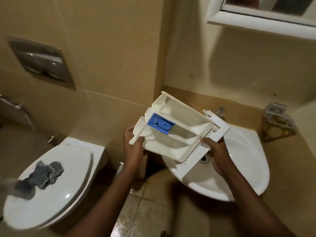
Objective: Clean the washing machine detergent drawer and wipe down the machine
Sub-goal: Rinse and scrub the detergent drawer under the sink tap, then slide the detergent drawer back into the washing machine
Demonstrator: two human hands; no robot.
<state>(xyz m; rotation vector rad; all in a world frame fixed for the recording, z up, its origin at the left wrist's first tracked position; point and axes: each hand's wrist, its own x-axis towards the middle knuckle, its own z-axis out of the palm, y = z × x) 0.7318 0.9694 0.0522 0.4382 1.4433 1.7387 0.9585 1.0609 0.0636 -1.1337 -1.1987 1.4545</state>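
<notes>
A white plastic detergent drawer (177, 127) with a blue insert (159, 123) is held in the air, tilted, partly over the left side of a white washbasin (242, 170). My left hand (134, 147) grips its back left corner, thumb on top. My right hand (216, 153) grips the drawer near its front panel, thumb on the inside edge. The drawer's open compartments face me. A checked cloth (47, 173) lies crumpled on the shut toilet lid (68, 185). The washing machine is out of view.
The toilet stands at the lower left, with a metal flush plate (42, 61) on the tiled wall above. A tap (220, 112) sits behind the basin, a soap holder (277, 124) to its right, a white mirror cabinet (259, 16) above. The floor tiles look wet.
</notes>
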